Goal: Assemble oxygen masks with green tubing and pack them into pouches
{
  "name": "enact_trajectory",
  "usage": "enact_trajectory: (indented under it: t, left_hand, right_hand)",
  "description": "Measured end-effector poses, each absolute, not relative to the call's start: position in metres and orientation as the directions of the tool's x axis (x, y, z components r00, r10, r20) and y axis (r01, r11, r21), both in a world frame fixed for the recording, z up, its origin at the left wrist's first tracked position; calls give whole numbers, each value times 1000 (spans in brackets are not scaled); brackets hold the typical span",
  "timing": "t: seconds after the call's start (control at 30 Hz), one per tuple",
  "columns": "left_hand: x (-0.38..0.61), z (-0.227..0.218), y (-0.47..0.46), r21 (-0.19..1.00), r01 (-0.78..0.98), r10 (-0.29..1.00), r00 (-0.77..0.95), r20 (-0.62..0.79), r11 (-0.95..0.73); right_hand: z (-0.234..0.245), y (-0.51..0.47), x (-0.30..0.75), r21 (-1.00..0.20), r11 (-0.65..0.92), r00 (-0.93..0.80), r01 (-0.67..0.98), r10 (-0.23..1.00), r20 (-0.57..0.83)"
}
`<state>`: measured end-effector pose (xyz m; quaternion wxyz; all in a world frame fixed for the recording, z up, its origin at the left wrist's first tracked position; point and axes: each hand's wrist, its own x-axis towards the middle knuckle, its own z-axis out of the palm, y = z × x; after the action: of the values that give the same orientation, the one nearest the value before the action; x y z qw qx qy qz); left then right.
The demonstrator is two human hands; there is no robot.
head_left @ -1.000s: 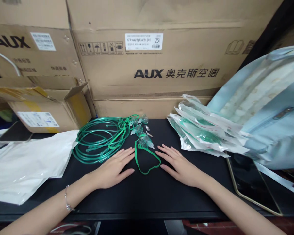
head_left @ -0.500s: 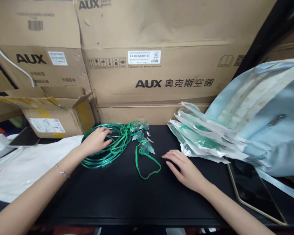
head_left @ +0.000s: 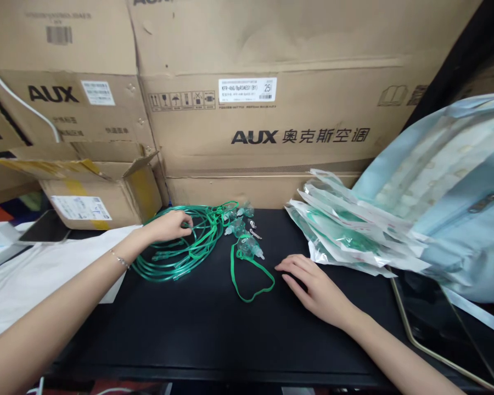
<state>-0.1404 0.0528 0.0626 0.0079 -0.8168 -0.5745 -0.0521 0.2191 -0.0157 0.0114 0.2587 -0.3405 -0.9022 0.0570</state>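
My left hand (head_left: 173,225) is over a coil of clear green tubing (head_left: 170,272), with thumb and fingertips drawn together on a strand. Its fingertips partly hide the strand they pinch. Just right of the coil lie several clear green oxygen masks (head_left: 247,246) with white tips, bunched together. A green elastic strap (head_left: 233,276) loops toward me from the nearest one. Beside them are small metal nose clips (head_left: 254,233). My right hand (head_left: 313,282) rests on the black table (head_left: 214,334), fingers stretched out and holding nothing, to the right of the strap.
Sealed bags (head_left: 349,230) with green contents are stacked at the right, against a light blue backpack (head_left: 456,219). A tablet (head_left: 440,323) lies by my right forearm. An opened carton (head_left: 94,192) and white sheeting (head_left: 66,274) are on the left. Large cardboard boxes (head_left: 304,109) stand behind.
My left hand has moved slightly right and up over the coil, and its fingers have closed on a strand. My right hand stays on the table. The camera view has shifted slightly.
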Motion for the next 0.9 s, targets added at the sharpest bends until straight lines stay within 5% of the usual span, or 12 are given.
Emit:
enact_trajectory:
  t: [0.23, 0.57, 0.73, 0.83, 0.9]
  left_hand:
    - [-147, 100, 53, 10, 980, 923, 183, 337, -198]
    - [-141, 170, 34, 213, 968, 650, -76, 756, -135]
    - [-124, 199, 23, 281, 850, 445, -62, 893, -445]
    - [-99, 202, 13, 257, 785, 414, 0, 910, -564]
    - [-81, 193, 6, 231, 771, 443, 73, 893, -593]
  right_hand:
    - [9, -14, 219, -278, 764, -638, 582, 641, 427]
    - [11, -14, 219, -310, 755, -602, 578, 651, 462]
    - [28, -7, 200, -605, 678, -464, 418, 732, 499]
    - [49, -1, 169, -904, 425, -440, 55, 823, 360]
    - [65, 4, 147, -964, 224, -501, -142, 824, 265]
